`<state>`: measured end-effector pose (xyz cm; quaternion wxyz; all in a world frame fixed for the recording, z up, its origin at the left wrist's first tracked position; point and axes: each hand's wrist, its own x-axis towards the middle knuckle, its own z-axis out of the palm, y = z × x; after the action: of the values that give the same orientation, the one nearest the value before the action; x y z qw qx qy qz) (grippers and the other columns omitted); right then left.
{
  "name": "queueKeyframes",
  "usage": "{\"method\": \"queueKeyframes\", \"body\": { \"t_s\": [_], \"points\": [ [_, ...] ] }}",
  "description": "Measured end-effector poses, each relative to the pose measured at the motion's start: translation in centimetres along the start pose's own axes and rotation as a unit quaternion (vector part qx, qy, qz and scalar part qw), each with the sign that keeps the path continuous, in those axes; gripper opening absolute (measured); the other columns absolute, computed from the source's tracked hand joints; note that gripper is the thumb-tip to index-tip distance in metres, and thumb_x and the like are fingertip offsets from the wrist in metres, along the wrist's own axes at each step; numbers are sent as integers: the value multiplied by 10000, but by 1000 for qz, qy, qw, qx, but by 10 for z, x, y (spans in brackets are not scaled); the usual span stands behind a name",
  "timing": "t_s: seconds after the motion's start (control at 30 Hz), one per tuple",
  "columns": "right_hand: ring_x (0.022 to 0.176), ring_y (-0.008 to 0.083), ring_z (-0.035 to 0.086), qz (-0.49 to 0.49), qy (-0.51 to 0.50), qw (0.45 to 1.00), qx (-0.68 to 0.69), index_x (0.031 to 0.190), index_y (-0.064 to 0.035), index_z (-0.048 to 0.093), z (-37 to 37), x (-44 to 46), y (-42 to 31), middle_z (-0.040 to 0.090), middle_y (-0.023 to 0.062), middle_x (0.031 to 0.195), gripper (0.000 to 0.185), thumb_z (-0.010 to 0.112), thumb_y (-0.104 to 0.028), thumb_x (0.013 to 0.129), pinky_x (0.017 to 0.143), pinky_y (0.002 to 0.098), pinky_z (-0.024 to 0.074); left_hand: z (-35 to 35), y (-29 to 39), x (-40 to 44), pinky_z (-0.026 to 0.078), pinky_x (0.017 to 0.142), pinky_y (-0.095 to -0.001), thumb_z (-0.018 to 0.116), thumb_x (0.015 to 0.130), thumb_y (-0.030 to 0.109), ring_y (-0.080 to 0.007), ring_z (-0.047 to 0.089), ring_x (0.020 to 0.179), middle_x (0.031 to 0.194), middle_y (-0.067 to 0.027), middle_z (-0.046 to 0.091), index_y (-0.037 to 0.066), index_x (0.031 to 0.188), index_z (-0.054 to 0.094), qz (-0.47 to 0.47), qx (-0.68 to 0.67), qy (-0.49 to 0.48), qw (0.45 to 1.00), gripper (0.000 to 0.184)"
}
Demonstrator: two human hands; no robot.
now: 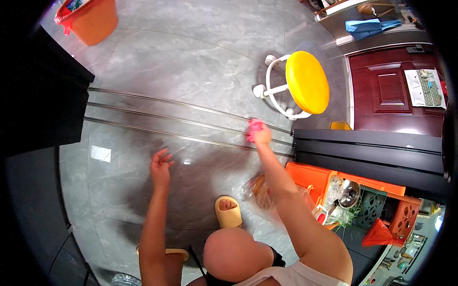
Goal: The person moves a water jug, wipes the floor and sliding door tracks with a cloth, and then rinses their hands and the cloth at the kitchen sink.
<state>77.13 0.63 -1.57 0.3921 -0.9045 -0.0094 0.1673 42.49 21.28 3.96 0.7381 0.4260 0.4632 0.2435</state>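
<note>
My right hand (pixel 262 137) was closed around a crumpled pink cloth (pixel 255 126), all soft and bunchy. The cloth was over the thin, shiny metal rails (pixel 167 117), close to the end by the flat black door panels (pixel 367 153). Three of these rails ran side by side across the smooth gray floor tiles (pixel 191 62), which had cloudy, swirly marks. My left hand (pixel 161 164) was open, its fingers a little bent, over the floor on my side of the rails. Past the cloth stood a stool (pixel 307 82) with a round yellow seat, a curved white frame and little wheels. Far off to the left was a round orange bucket (pixel 98 24). I had a chunky yellow slipper (pixel 230 219) on one foot.
</note>
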Motion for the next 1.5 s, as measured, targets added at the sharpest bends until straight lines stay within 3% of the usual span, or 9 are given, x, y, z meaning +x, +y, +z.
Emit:
{"method": "queueKeyframes", "body": {
  "t_s": [0.17, 0.33, 0.53, 0.6, 0.8, 1.03, 1.13, 1.23, 1.5],
  "points": [
    [684, 321, 588, -172, 78, 968, -165, 827, -124, 624, 119, -67, -86, 598, 149, 704, 231, 546, -93, 612, 612, 398, 460, -15, 2, -7, 494, 732, -286, 350, 669, -127, -164, 533, 933, 1123, -50, 518, 47, 1083, 508, 3, -19, 17, 1000, 477],
    [876, 324, 541, -115, 10, 977, -182, 882, -119, 598, 175, -110, -152, 545, 147, 931, 202, 525, -118, 694, 727, 399, 451, -46, 9, -16, 491, 710, -284, 377, 660, -125, -167, 536, 921, 1114, -39, 523, 59, 1088, 508, 10, -20, 59, 998, 484],
    [753, 293, 595, -180, -147, 969, -88, 930, -70, 612, 224, -124, -188, 610, 131, 807, 269, 525, -60, 676, 676, 369, 477, -65, 18, -14, 476, 733, -281, 348, 710, -105, -148, 536, 889, 1098, -52, 525, 53, 1043, 528, 13, 42, 79, 996, 410],
    [657, 237, 590, -105, -247, 954, 130, 956, -44, 593, 248, -115, -176, 608, 114, 750, 258, 502, -10, 717, 617, 335, 486, -74, 19, 1, 469, 766, -308, 356, 711, -96, -173, 533, 892, 1090, -63, 527, 59, 1037, 535, 19, 99, 81, 992, 403],
    [744, 152, 585, -69, -371, 891, 253, 1114, -22, 529, 226, -119, -220, 595, 71, 926, 362, 456, 70, 772, 646, 280, 486, -122, 53, 54, 339, 951, -396, 458, 750, 4, -293, 403, 1126, 1251, -149, 407, 37, 1190, 431, 172, 582, 140, 783, 442],
    [773, 113, 570, -268, -509, 812, 99, 1117, -57, 556, 321, -150, -314, 603, 51, 915, 406, 451, 94, 755, 661, 249, 471, -137, 71, 68, 293, 1007, -373, 452, 805, 118, -266, 189, 1302, 1410, -138, 182, 16, 1331, 230, 8, 716, 43, 697, 580],
    [795, 153, 595, -338, -493, 801, -39, 1032, -90, 607, 372, -170, -361, 627, 59, 911, 316, 481, 20, 764, 679, 270, 471, -144, 73, 74, 309, 998, -360, 427, 816, 109, -240, 172, 1310, 1428, -108, 139, 33, 1339, 226, -12, 701, 10, 713, 566],
    [841, 236, 603, -651, -294, 695, -89, 963, -145, 638, 431, -174, -378, 623, 89, 962, 297, 552, -51, 695, 713, 328, 474, -148, 70, 76, 319, 993, -340, 417, 819, 111, -224, 154, 1318, 1439, -85, 113, 47, 1349, 217, -23, 700, -6, 713, 570],
    [841, 265, 586, -653, -177, 699, -229, 834, -155, 642, 524, -153, -355, 615, 69, 942, 177, 577, -168, 670, 717, 366, 474, -149, 85, 70, 322, 985, -306, 411, 822, 125, -213, 140, 1324, 1448, -76, 78, 56, 1364, 184, -28, 714, -28, 699, 592]
  ]
}}
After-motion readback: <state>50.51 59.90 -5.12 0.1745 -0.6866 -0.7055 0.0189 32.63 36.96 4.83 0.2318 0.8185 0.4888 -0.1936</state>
